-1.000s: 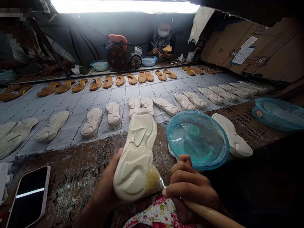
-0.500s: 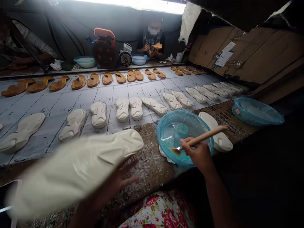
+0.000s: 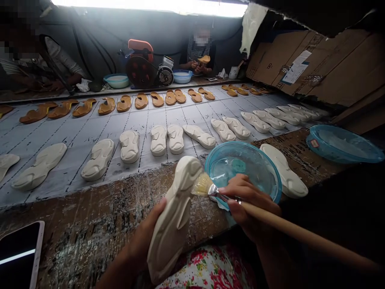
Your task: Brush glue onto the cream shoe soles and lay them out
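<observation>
A cream-white shoe sole (image 3: 171, 224) is held tilted, one end up, in front of my lap, and my left hand (image 3: 146, 233) grips it along its left edge. My right hand (image 3: 249, 204) is closed around a paintbrush (image 3: 270, 214) with a long wooden handle. The brush's pale bristles touch the sole near its upper end. Just behind my right hand stands a translucent blue basin (image 3: 210, 154) with clear liquid in it. Another white sole (image 3: 284, 170) lies to the basin's right on the brown table edge.
White soles (image 3: 98, 160) line the near side of the moving-belt-like grey sheet (image 3: 141, 116), brown uppers (image 3: 141, 100) the far side. A second blue basin (image 3: 319, 148) is at right, a phone (image 3: 27, 253) at left. Two people sit opposite, beside a wheeled machine (image 3: 136, 68).
My left hand has swung the sole from the left to the middle and turned it more upright. The brush has come out of the basin onto the sole.
</observation>
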Demonstrator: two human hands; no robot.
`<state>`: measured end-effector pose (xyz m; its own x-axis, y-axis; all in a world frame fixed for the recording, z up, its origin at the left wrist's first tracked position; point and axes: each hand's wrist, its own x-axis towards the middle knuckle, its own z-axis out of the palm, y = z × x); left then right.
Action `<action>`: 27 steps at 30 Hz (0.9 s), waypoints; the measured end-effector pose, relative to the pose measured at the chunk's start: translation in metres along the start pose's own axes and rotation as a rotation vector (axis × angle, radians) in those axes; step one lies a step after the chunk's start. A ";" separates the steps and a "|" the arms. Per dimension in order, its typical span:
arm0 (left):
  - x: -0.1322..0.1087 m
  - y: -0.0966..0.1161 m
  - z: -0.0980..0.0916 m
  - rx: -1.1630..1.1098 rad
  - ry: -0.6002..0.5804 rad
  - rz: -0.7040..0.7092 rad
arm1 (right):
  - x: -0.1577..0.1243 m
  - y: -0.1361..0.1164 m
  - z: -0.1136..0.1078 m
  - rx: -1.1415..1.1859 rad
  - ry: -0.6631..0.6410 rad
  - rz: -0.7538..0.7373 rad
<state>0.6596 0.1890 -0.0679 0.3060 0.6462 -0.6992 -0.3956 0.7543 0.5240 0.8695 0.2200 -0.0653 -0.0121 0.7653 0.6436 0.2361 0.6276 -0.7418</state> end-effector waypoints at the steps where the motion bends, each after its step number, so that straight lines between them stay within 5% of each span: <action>1: -0.005 0.001 0.005 0.058 0.004 -0.021 | 0.005 -0.003 0.001 -0.006 0.018 -0.081; 8: -0.022 0.009 0.022 0.370 0.033 0.109 | 0.023 -0.017 -0.008 -0.157 -0.090 -0.353; 15: -0.021 0.004 0.030 0.151 -0.030 0.014 | 0.008 -0.021 0.000 -0.038 -0.138 -0.343; 18: -0.023 0.003 0.039 0.202 0.002 0.162 | 0.004 -0.022 0.001 0.000 -0.165 -0.336; 23: -0.024 0.007 0.052 0.538 0.144 0.623 | 0.006 -0.027 -0.004 0.001 -0.313 -0.371; 25: -0.024 0.008 0.053 0.619 0.147 0.659 | 0.006 -0.028 -0.003 0.019 -0.359 -0.362; 27: -0.022 0.009 0.052 0.596 0.129 0.544 | 0.003 -0.027 -0.001 0.062 -0.363 -0.352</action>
<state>0.6949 0.1877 -0.0225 0.0874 0.9487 -0.3038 0.0777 0.2975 0.9515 0.8640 0.2055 -0.0433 -0.4198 0.4996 0.7578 0.0994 0.8552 -0.5087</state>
